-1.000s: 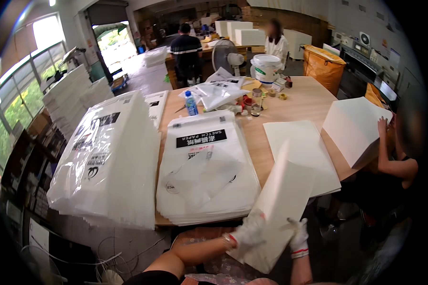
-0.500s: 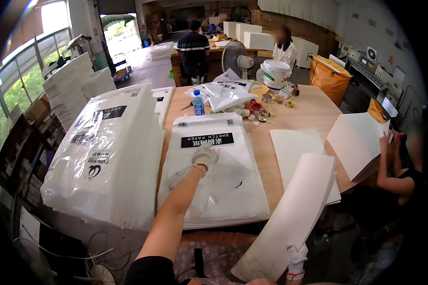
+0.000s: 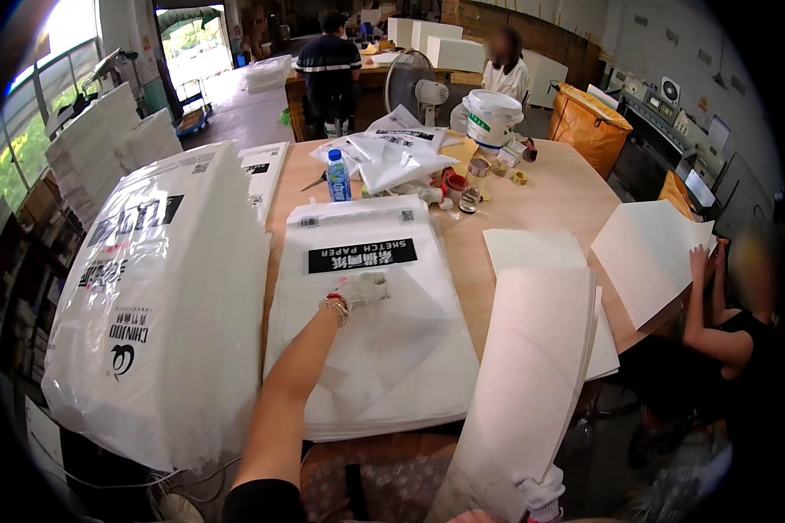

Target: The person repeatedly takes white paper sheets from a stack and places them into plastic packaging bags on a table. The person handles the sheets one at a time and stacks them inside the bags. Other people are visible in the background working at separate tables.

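My left hand (image 3: 364, 289), in a white knit glove, is over the stack of clear plastic bags (image 3: 375, 349) with black printed panels. Its fingers are curled on the top bag, whose translucent film is raised and creased beside the hand. At the lower right my right hand (image 3: 542, 490), gloved too, grips the near end of a thick bundle of large white paper sheets (image 3: 532, 349). The bundle bows upward, its far end over flat white sheets (image 3: 532, 248) on the table. Part of the right hand is cut off by the lower edge.
A tall plastic-wrapped paper stack (image 3: 161, 322) flanks the bags at left. Farther back are a blue-capped bottle (image 3: 337, 177), plastic packages (image 3: 401, 157), tape rolls (image 3: 519, 178), a white bucket (image 3: 492, 120) and a fan (image 3: 416, 87). At right a co-worker's hands hold white sheets (image 3: 650, 257).
The right hand and paper bundle have shifted, and the bundle now stands more upright in view. My left hand has moved slightly and is less blurred. The whole view has shifted a little.
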The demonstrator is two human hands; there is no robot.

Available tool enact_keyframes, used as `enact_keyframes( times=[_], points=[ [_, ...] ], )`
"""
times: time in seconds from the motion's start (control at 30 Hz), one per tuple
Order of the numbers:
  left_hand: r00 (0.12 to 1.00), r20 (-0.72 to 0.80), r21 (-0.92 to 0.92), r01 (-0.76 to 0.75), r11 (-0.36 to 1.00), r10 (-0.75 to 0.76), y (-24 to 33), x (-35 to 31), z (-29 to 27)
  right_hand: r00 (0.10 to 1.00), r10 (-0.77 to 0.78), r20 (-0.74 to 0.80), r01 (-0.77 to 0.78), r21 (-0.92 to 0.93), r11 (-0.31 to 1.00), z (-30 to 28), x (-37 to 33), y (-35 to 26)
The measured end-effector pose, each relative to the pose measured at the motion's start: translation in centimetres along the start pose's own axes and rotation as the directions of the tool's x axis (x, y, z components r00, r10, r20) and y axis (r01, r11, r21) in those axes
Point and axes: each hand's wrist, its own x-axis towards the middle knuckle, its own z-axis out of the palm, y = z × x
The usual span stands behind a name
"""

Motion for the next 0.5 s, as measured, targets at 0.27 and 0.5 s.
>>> enact_keyframes(
  times=[0.27,0.5],
  points=[
    [0.952,0.205,-0.860,0.064,0.506,0.229,14.7,-13.8,0.1,0.965,-0.244,0.096,0.259,-0.188,0.947,-1.2,-0.7,-5.5],
    [0.990,-0.007,-0.887,-0.072,0.456,0.141,15.4,-12.1,0.1,0.804,-0.442,0.399,0.594,-0.568,0.569,-0.9,-1.6,-4.9]
  ],
)
